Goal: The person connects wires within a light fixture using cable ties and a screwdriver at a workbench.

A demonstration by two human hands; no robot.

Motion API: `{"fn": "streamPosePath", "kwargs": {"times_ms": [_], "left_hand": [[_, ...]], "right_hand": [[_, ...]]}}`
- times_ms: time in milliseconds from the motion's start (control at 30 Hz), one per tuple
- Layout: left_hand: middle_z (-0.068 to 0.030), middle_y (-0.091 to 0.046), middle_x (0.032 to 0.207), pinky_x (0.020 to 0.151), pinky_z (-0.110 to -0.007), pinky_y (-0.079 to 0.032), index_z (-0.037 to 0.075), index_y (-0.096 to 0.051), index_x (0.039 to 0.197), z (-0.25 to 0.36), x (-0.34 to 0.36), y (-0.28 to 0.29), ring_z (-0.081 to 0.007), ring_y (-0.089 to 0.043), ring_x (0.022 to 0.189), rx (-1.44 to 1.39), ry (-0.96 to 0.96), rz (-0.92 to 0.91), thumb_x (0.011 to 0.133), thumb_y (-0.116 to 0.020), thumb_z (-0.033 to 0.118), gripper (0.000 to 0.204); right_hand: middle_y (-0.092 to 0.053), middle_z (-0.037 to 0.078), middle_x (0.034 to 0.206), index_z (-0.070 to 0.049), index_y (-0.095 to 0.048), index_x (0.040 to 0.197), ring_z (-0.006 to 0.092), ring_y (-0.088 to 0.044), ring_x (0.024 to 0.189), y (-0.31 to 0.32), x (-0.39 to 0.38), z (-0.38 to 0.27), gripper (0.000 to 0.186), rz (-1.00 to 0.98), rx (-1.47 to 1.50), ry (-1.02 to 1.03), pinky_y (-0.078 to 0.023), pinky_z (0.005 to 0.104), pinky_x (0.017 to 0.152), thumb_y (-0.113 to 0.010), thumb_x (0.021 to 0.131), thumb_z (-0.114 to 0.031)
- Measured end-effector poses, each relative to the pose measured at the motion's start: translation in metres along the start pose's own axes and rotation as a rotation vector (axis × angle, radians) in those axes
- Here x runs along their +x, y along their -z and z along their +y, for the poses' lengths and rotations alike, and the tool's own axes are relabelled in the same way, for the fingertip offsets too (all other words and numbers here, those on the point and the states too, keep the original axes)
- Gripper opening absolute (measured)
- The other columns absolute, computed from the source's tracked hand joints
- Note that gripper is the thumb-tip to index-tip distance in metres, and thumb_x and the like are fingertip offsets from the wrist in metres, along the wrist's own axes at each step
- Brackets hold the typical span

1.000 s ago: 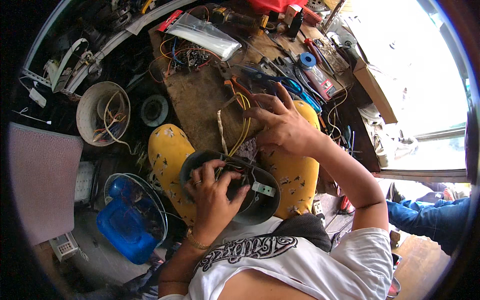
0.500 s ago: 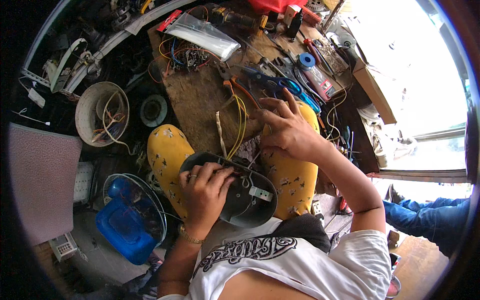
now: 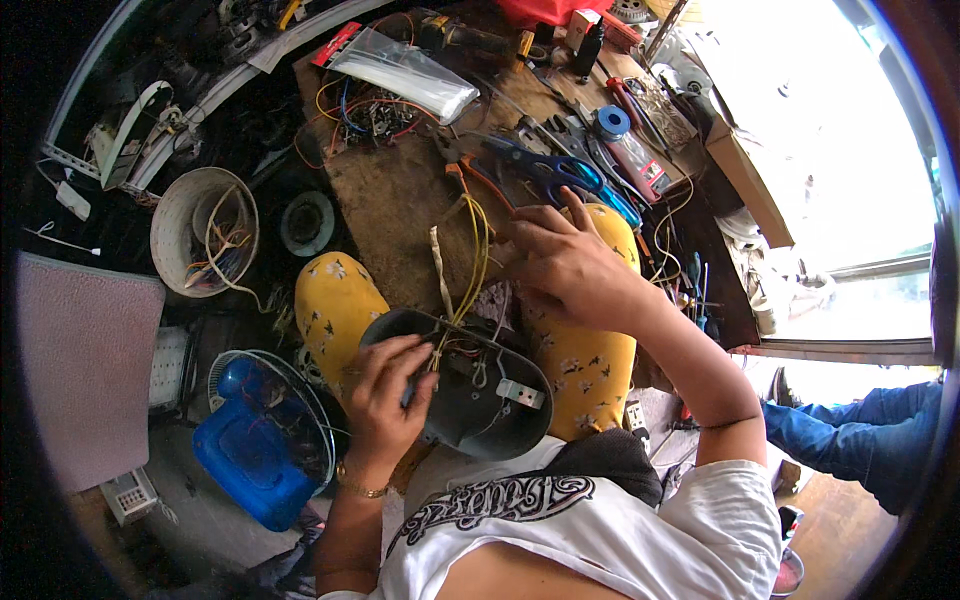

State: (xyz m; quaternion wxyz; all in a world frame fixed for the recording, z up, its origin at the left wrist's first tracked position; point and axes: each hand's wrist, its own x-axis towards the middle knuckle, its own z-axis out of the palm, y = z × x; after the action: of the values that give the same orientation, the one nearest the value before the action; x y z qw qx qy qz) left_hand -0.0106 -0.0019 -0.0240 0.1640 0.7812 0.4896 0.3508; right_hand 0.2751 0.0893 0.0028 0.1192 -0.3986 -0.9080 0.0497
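The housing [image 3: 495, 430], a dark, bowl-like shell, sits in the lap, open face up. Clock directions run from its middle. A pale bracket [image 3: 521, 393] is inside at 3, with thin wiring near the upper wall. Yellow wires [image 3: 478, 265] and a pale wrapped lead [image 3: 439, 265] rise past the rim at 12.

The shell looks stiff and probably light for its size, perhaps smooth enough to slide on cloth; the rim at 9 or 3 seems the best hold. The wires look soft and springy, easiest pinched near where they leave the shell; their inner joins may be fragile, so tugging would be risky.

At 9, the left hand [image 3: 388, 392] has its fingers bent over the rim beside the wiring; whether they pinch a wire cannot be told. Between 1 and 2, the right hand [image 3: 580, 270] is half curled above the thigh, fingertips near the yellow wires, any grip hidden.

Farther out, the board [image 3: 375, 225] lies towards 11, pliers [image 3: 488, 187] at 12, scissors [image 3: 550, 170] and a blue spool [image 3: 612, 122] at 1. A bucket [image 3: 166, 240] stands at 10, and a blue tub [image 3: 250, 460] between 8 and 9.
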Motion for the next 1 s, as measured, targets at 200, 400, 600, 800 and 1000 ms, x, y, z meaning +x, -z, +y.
{"fn": "streamPosePath", "kwargs": {"times_ms": [200,400,600,800,1000], "left_hand": [[-0.0047,-0.062,0.097,0.086,-0.044,-0.042,0.011,-0.070,0.095,0.008,0.003,0.014,-0.0291,-0.056,0.092,0.171,0.064,-0.020,0.079,-0.077,0.017,0.018],[-0.0089,-0.059,0.098,0.087,-0.045,-0.043,0.008,-0.070,0.087,0.015,-0.002,0.009,-0.0322,-0.055,0.097,0.163,0.164,-0.137,0.072,-0.081,0.017,0.020],[-0.0091,-0.059,0.107,0.093,-0.045,-0.041,0.010,-0.072,0.088,0.013,-0.007,0.003,-0.0324,-0.052,0.104,0.205,0.186,-0.117,0.071,-0.083,0.016,0.022],[-0.0106,-0.058,0.111,0.094,-0.047,-0.041,0.010,-0.072,0.090,0.013,-0.003,0.002,-0.0343,-0.052,0.106,0.200,0.188,-0.139,0.070,-0.082,0.012,0.022],[-0.0120,-0.057,0.112,0.094,-0.048,-0.041,0.010,-0.071,0.090,0.006,-0.003,0.000,-0.0352,-0.052,0.107,0.173,0.184,-0.115,0.071,-0.080,0.009,0.021]], "right_hand": [[-0.071,0.015,0.098,-0.005,-0.070,0.106,0.0345,-0.066,0.100,-0.002,0.023,-0.018,0.030,-0.124,0.405,-0.352,-0.051,0.0438,0.089,-0.073,0.087,-0.028],[-0.070,0.020,0.092,0.001,-0.063,0.111,0.0359,-0.069,0.092,-0.028,0.023,-0.016,0.040,-0.148,0.528,-0.462,-0.053,0.0429,0.082,-0.069,0.094,-0.035],[-0.068,0.012,0.083,0.003,-0.065,0.101,0.0181,-0.065,0.080,-0.039,0.037,-0.022,0.033,-0.288,0.954,-0.539,-0.051,0.0365,0.073,-0.067,0.097,-0.029],[-0.067,0.005,0.079,0.002,-0.069,0.097,0.0106,-0.057,0.066,-0.044,0.039,-0.017,0.021,-0.221,1.173,-0.579,-0.046,0.0292,0.057,-0.066,0.098,-0.019],[-0.070,0.007,0.079,0.002,-0.069,0.097,0.0132,-0.062,0.062,-0.048,0.036,-0.013,0.018,-0.150,1.335,-0.509,-0.050,0.0299,0.055,-0.068,0.096,-0.016]]}}
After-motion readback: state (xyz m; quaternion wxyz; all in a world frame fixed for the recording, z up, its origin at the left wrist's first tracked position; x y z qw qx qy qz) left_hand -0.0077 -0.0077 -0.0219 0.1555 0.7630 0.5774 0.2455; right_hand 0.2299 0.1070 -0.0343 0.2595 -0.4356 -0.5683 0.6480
